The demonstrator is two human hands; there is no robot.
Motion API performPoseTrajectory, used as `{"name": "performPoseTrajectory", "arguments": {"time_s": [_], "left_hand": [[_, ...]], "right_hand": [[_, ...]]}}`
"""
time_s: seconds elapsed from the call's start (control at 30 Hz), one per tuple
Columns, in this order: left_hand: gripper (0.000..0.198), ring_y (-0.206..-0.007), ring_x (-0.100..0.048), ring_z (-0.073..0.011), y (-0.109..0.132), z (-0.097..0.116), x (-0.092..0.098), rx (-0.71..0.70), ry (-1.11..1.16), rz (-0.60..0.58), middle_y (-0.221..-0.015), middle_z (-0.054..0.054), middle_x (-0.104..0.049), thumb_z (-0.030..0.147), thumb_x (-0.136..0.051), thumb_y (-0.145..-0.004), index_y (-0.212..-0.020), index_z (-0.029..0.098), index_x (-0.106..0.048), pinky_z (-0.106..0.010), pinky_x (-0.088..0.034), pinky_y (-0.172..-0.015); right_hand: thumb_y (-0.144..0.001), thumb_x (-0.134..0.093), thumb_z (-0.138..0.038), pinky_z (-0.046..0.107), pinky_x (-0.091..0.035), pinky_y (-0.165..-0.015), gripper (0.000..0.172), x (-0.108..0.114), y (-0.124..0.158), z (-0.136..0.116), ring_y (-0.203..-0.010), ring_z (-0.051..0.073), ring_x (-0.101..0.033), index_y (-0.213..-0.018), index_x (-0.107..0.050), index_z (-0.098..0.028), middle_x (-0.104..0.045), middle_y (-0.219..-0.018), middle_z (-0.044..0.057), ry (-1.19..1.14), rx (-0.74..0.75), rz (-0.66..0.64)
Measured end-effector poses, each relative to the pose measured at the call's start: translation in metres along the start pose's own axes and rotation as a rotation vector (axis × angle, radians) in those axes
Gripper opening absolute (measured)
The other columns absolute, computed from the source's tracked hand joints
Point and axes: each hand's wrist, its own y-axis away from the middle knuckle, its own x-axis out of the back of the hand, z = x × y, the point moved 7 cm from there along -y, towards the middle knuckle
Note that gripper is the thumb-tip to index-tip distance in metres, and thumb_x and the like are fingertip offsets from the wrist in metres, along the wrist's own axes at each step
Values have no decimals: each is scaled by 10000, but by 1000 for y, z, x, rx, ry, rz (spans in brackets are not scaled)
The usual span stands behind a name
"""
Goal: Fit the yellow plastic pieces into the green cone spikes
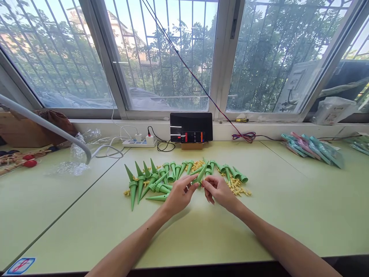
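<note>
My left hand (179, 195) is closed around a green plastic plant-watering spike (201, 174), its pointed end tilted up and away to the right. At the spike's lower, wider end, the fingertips of my right hand (219, 191) are pinched together; what is between them is too small to make out. To the left lie several more green spikes (133, 194), some with caps joined on. Other green cone pieces (173, 167) stand in a row behind my hands. Small yellow plastic pegs (238, 188) are heaped just right of my right hand, with another pile (196, 166) behind the held spike.
A phone (194, 137) leans against a black screen (191, 122) by the window. A power strip (140, 143) with cables lies left of it. Bagged packs (313, 148) sit at the right. A white curved tube (52, 125) crosses the left side.
</note>
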Motion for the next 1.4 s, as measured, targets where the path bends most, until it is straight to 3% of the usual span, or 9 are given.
{"name": "performPoseTrajectory", "arguments": {"time_s": [0.23, 0.43, 0.57, 0.77, 0.97, 1.07, 1.17, 1.4], "left_hand": [[363, -667, -571, -139, 0, 3, 1, 14, -24, -15, -862, -66, -688, 371, -490, -960, -1199, 155, -658, -229, -464, -556], [363, -684, -591, -148, 0, 1, -1, 50, 11, -44, -852, -64, -697, 391, -489, -962, -1157, 143, -669, -237, -473, -585], [382, -679, -605, -157, 0, -1, 0, 85, 40, -46, -790, -60, -693, 416, -506, -950, -1136, 132, -681, -242, -481, -596], [373, -648, -578, -133, 0, 1, -1, 76, 72, -62, -763, -39, -677, 423, -507, -948, -1109, 142, -692, -217, -457, -564], [395, -527, -512, -101, 0, -1, -1, 105, 186, -41, -662, -13, -629, 399, -560, -913, -1178, 126, -666, -208, -454, -482], [378, -500, -501, -94, 0, -2, -2, 99, 233, -38, -634, -2, -606, 365, -561, -914, -1197, 133, -657, -201, -454, -456], [365, -536, -523, -101, 0, -3, -1, 79, 203, -21, -676, -18, -629, 358, -563, -914, -1189, 142, -668, -196, -459, -463], [356, -689, -565, -139, -1, 6, 0, 28, 92, -38, -849, -64, -698, 381, -530, -942, -1176, 173, -698, -197, -439, -519]], "right_hand": [[-952, -503, -418, 247, -359, -471, 362, 3, 4, -9, -426, 118, -468, -657, -468, -213, -522, -487, -29, 281, 133, 69], [-967, -470, -338, 267, -294, -529, 345, 2, 5, -17, -514, 134, -403, -646, -459, -211, -489, -567, -11, 532, 314, 107], [-977, -444, -316, 271, -294, -559, 350, 0, 6, -20, -542, 142, -404, -644, -464, -210, -492, -598, -1, 568, 380, 106], [-966, -464, -356, 257, -323, -508, 386, 1, 6, -13, -474, 120, -443, -610, -481, -207, -504, -529, -16, 414, 231, 111], [-846, -608, -505, 222, -307, -336, 379, -3, -2, 12, -342, 90, -438, -651, -524, -191, -522, -500, -44, -183, -119, -15], [-780, -691, -501, 197, -303, -321, 373, -5, -3, 15, -365, 81, -455, -679, -541, -175, -516, -516, -52, -370, -198, -60], [-805, -675, -489, 192, -298, -317, 366, -4, -3, 13, -357, 76, -452, -680, -543, -172, -513, -506, -53, -352, -172, -58], [-898, -554, -477, 213, -320, -334, 393, 2, 0, 0, -322, 79, -430, -634, -515, -189, -512, -473, -48, 1, 19, 30]]}}
